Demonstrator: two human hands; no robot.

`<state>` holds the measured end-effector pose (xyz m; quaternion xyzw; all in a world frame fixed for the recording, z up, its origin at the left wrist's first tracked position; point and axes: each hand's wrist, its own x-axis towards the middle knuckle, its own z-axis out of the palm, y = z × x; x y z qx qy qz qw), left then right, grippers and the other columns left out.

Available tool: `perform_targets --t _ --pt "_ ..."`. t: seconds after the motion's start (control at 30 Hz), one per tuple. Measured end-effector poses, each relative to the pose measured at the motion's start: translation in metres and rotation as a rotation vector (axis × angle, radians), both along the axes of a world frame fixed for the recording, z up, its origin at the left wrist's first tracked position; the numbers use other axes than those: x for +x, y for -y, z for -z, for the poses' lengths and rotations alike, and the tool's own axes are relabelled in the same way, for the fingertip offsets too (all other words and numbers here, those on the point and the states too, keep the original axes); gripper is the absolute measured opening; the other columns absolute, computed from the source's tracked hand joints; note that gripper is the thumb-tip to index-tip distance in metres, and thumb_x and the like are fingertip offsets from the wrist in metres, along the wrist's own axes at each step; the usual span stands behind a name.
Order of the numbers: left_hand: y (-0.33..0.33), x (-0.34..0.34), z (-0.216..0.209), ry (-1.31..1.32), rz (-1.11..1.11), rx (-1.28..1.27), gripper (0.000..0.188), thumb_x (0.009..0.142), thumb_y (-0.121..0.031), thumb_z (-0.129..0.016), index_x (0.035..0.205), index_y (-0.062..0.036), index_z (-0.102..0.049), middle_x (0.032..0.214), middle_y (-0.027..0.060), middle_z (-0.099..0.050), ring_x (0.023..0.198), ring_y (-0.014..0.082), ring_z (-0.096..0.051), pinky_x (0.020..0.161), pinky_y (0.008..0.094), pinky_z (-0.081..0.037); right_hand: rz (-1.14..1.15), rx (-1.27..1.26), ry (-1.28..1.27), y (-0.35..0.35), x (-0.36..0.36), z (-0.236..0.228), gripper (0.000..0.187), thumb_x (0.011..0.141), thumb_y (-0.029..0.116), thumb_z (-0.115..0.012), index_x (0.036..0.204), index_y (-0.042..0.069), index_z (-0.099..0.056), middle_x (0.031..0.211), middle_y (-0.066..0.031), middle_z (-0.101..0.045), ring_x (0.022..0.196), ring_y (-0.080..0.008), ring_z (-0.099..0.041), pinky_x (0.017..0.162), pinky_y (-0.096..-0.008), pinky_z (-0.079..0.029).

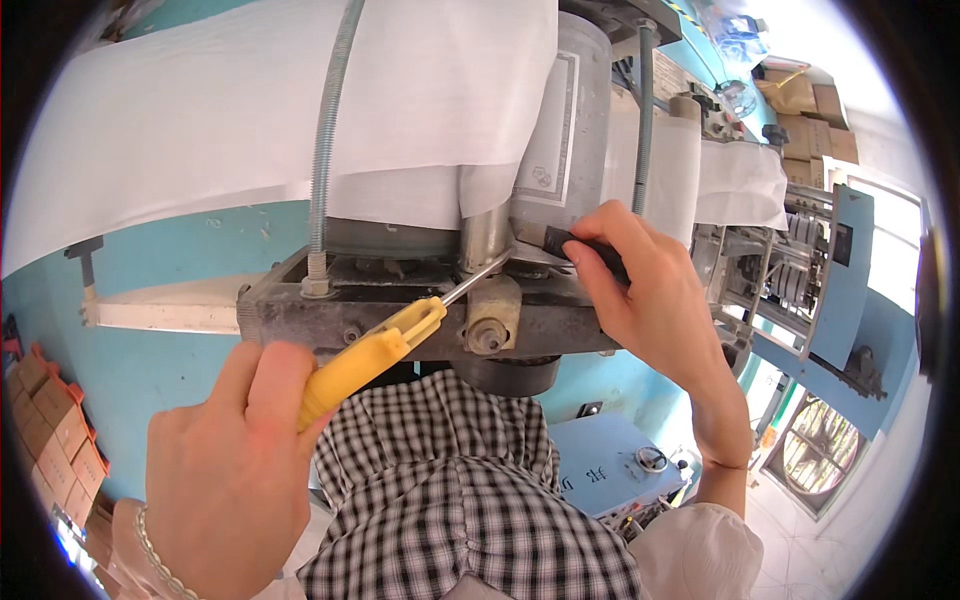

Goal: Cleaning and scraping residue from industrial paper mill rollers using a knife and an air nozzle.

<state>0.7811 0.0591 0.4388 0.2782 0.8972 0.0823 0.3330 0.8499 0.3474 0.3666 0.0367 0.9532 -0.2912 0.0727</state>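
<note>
My left hand (235, 460) is wrapped round the handle of a yellow screwdriver (375, 355), whose thin metal shaft slants up and right. Its tip reaches the end of a small steel roller (485, 238) and meets a flat metal blade there. That blade belongs to a black-handled scraper (600, 254), pinched between thumb and fingers of my right hand (660, 295). Just behind the blade stands a grey patterned cylinder (565, 110). Both tools are above the dark machine frame (400, 330), over a bolted bracket (492, 320). The exact contact point at the tips is too small to tell.
A broad white sheet (200, 120) runs over the rollers at left. Threaded rods (328, 140) rise from the frame on both sides. At right are more machine rollers (800, 240) and a blue cabinet (610, 460). Cartons (60, 440) are stacked at far left.
</note>
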Motion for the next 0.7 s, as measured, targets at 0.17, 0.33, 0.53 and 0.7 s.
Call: perform_targets --t 0.17,0.33,0.53,0.7 --pt "0.001 -0.001 0.001 0.031 0.005 0.005 0.019 0.093 -0.011 -0.061 0.109 -0.005 -0.053 0.098 0.0123 -0.061 0.073 0.0363 -0.059 0.061 0.0442 -0.04 -0.055 0.038 0.018 0.0 -0.003 -0.006 0.012 0.089 0.003 -0.067 0.096 0.001 -0.058 0.077 -0.0142 -0.064 0.064 -0.031 -0.061 0.059 -0.0349 -0.047" --pt "0.002 -0.003 0.006 0.039 -0.047 0.087 0.02 0.093 -0.008 -0.06 0.11 -0.003 -0.053 0.093 0.0158 -0.063 0.072 0.0385 -0.061 0.06 0.045 -0.043 -0.151 0.001 0.114 -0.01 0.003 -0.008 0.012 0.089 0.003 -0.068 0.096 0.0 -0.059 0.077 -0.0142 -0.064 0.064 -0.0301 -0.062 0.06 -0.0336 -0.048" --pt "0.007 -0.005 -0.001 0.048 -0.146 0.174 0.021 0.093 -0.006 -0.059 0.111 -0.0009 -0.052 0.089 0.019 -0.064 0.071 0.0409 -0.062 0.059 0.0454 -0.046 0.063 0.062 -0.072 -0.005 0.002 -0.006 0.009 0.092 0.003 -0.066 0.098 0.0 -0.06 0.076 -0.0096 -0.063 0.064 -0.0218 -0.061 0.061 -0.0294 -0.047" --pt "-0.001 -0.005 0.008 0.067 -0.006 0.11 0.021 0.093 -0.008 -0.061 0.11 -0.0018 -0.052 0.093 0.0182 -0.063 0.071 0.0405 -0.061 0.059 0.0455 -0.046 0.05 0.002 -0.05 -0.014 0.007 0.003 0.01 0.091 0.003 -0.067 0.099 0.0 -0.06 0.081 -0.0098 -0.064 0.063 -0.0223 -0.061 0.061 -0.031 -0.048"
